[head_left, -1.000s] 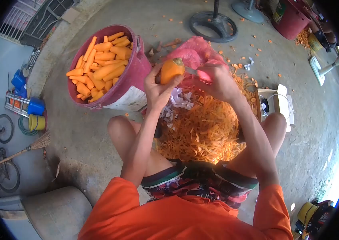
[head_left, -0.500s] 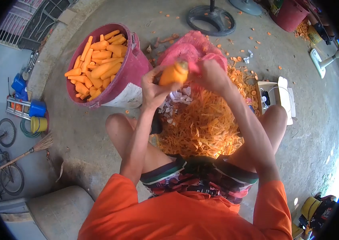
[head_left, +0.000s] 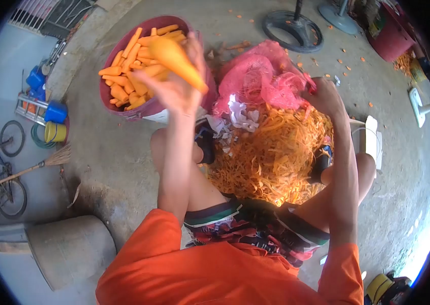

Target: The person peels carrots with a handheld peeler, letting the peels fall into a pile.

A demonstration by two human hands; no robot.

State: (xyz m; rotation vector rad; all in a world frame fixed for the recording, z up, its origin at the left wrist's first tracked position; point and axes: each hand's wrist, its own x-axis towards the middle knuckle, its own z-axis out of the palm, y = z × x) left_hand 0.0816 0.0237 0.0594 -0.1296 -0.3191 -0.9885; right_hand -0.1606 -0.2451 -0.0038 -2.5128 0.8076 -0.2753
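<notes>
My left hand (head_left: pixel 179 91) is near the right rim of a red tub (head_left: pixel 110 105), its fingers spread. A large peeled carrot (head_left: pixel 174 58) lies against or just above its palm; whether it touches is blurred. Several peeled carrots (head_left: pixel 121 81) fill the tub. My right hand (head_left: pixel 322 96) is closed on a small red tool (head_left: pixel 310 84), partly hidden by the fingers, beside a pink mesh sack (head_left: pixel 255 71). Below both hands a heap of orange peelings (head_left: pixel 271 157) lies between my legs, with torn white paper (head_left: pixel 243 114) at its upper left.
A round black stand base (head_left: pixel 293 33) stands beyond the sack. Right of my right knee is an open white box (head_left: pixel 371 140). A broom (head_left: pixel 55 157), a yellow bucket (head_left: pixel 55 132) and a bicycle (head_left: pixel 6 173) are at the left. Another red tub (head_left: pixel 390 35) stands at the upper right.
My left hand has moved up and left to the tub with the carrot, and its fingers have spread. My right hand has moved right, away from the carrot. The view has shifted slightly.
</notes>
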